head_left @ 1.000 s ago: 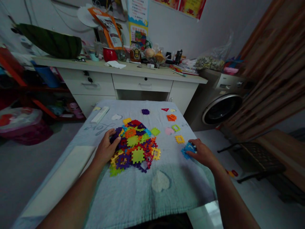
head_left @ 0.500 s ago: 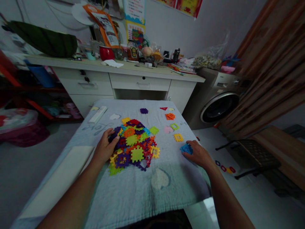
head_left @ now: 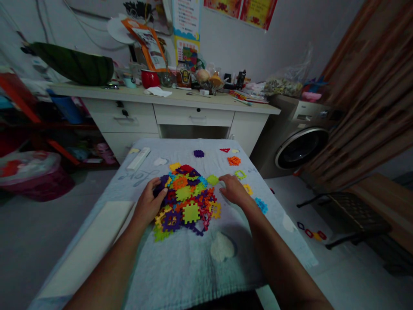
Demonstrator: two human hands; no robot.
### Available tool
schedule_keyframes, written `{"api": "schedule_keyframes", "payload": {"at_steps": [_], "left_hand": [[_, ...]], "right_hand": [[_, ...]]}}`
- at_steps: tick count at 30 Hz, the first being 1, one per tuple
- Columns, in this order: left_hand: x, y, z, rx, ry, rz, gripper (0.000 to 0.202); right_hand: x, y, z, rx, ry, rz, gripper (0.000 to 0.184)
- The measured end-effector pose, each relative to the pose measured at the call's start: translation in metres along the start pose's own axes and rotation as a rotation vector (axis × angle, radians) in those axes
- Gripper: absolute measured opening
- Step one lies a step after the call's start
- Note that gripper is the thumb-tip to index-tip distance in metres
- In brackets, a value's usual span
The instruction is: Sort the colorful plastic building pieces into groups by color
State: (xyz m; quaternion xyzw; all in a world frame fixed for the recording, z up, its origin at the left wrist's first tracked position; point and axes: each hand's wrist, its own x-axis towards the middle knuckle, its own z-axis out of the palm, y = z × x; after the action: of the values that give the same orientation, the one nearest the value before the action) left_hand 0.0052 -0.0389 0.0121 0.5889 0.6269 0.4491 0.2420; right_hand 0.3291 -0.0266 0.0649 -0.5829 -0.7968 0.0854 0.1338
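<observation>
A heap of flat, coloured interlocking plastic pieces (head_left: pixel 187 200) lies on a pale blue towel (head_left: pixel 193 267) spread over a small table. My left hand (head_left: pixel 149 205) rests on the heap's left edge, fingers curved over purple pieces. My right hand (head_left: pixel 234 189) lies palm down at the heap's right side, fingers stretched toward a light green piece (head_left: pixel 212 179) and covering a pink one. A blue piece (head_left: pixel 261 205) lies free on the towel to the right of my right wrist. A yellow piece (head_left: pixel 248 188) and a green frame piece (head_left: pixel 239 174) sit close by.
Orange (head_left: pixel 233 160), purple (head_left: pixel 198 153) and red (head_left: pixel 224 150) pieces lie at the towel's far end, with a white remote (head_left: pixel 138 158) far left. Behind stand a cluttered white desk (head_left: pixel 180 110) and a washing machine (head_left: pixel 300 142). A few pieces lie on the floor (head_left: pixel 309 232) at right.
My right hand has let go of the blue piece near the towel's right edge and moved left and forward to the heap's right side. My left hand has stayed on the heap.
</observation>
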Motion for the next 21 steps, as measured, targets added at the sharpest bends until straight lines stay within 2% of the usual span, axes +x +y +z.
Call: {"api": "schedule_keyframes", "payload": {"at_steps": [4,8,12,16,21], "left_hand": [[0.001,-0.002,0.000,0.007,-0.012,-0.001,0.054],[0.001,-0.002,-0.001,-0.001,-0.006,0.004,0.052],[0.001,-0.005,0.000,-0.001,-0.013,0.008,0.054],[0.002,-0.008,0.000,0.002,-0.020,0.001,0.054],[0.001,-0.005,-0.001,0.017,-0.027,-0.012,0.056]], "right_hand": [[0.026,0.001,0.021,0.019,-0.023,-0.059,0.048],[0.027,0.009,0.032,0.046,0.015,-0.074,0.032],[0.025,0.012,0.034,0.105,0.102,-0.059,0.020],[0.028,0.026,0.017,0.136,0.262,0.060,0.022],[0.033,0.075,-0.020,0.192,0.311,0.314,0.023]]}}
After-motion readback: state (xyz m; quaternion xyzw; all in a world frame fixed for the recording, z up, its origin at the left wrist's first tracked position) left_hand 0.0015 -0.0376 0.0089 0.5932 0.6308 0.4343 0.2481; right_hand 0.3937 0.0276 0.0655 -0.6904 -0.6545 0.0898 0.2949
